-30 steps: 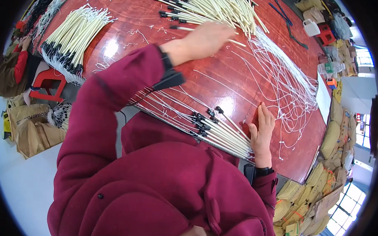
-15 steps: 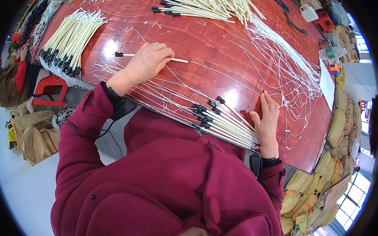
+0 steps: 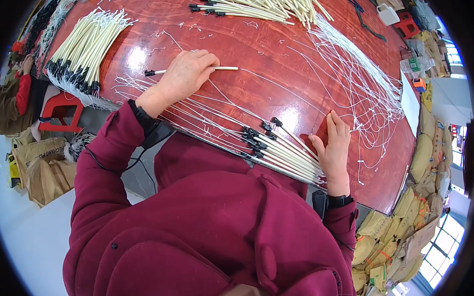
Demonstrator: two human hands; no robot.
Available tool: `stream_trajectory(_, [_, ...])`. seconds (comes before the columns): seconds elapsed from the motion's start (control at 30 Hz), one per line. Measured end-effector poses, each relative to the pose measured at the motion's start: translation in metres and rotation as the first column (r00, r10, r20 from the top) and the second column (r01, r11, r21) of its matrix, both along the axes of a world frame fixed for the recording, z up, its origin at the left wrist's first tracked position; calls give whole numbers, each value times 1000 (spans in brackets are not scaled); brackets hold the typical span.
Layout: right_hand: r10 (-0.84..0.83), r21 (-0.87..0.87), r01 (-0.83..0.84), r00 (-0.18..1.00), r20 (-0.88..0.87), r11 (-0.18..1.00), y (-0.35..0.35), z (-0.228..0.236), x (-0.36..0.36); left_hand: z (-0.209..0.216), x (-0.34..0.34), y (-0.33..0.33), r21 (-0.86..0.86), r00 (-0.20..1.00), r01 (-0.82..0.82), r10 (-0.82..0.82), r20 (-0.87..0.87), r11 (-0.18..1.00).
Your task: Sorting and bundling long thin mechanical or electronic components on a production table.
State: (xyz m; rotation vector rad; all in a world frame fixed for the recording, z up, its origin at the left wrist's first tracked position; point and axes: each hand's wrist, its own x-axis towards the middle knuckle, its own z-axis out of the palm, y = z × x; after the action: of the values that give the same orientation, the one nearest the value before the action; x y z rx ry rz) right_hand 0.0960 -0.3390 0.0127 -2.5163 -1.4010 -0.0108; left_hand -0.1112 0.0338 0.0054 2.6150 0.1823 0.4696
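Observation:
My left hand (image 3: pixel 190 73) is closed around a thin cream tube (image 3: pixel 228 68) with a black clip-like end (image 3: pixel 149 73) sticking out on the left. From the tube's right end a white string (image 3: pixel 281 90) runs across the table to my right hand (image 3: pixel 335 146). That hand rests on the tabletop with fingers stretched and thumb apart, its fingertips by the string's far end. A thin dark line, perhaps a needle or wire, lies between thumb and fingers; it is too small to tell. Just left of the right hand lies a row of similar tubes (image 3: pixel 289 155) with black ends and white strings.
On the red table (image 3: pixel 251 49) are a left bundle of tubes (image 3: pixel 89 43), a far bundle (image 3: pixel 263 5) and a tangle of white strings (image 3: pixel 371 111) at right. A red stool (image 3: pixel 62 112) stands at left. Stacked sacks (image 3: pixel 401 227) line the right side.
The tube in my left hand has tilted, its right end away from me and its black end slightly nearer. My right hand has barely moved.

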Motion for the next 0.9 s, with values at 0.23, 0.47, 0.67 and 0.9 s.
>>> stream_trajectory(0.23, [-16,-20,15,1000,-14,1000,2,3,-2,1,4,0,19,1000,1,-1,5,1000])
stream_trajectory(0.47, [-20,-21,19,1000,-16,1000,1,2,-2,0,8,-1,57,1000,0,0,2,998])
stream_trajectory(0.67, [-27,-41,27,1000,7,999,2,1,-1,-1,9,-1,43,1000,2,-1,-6,999])
stream_trajectory(0.9, [-22,-26,23,999,27,999,2,0,0,0,11,-2,49,1000,1,0,-14,999])
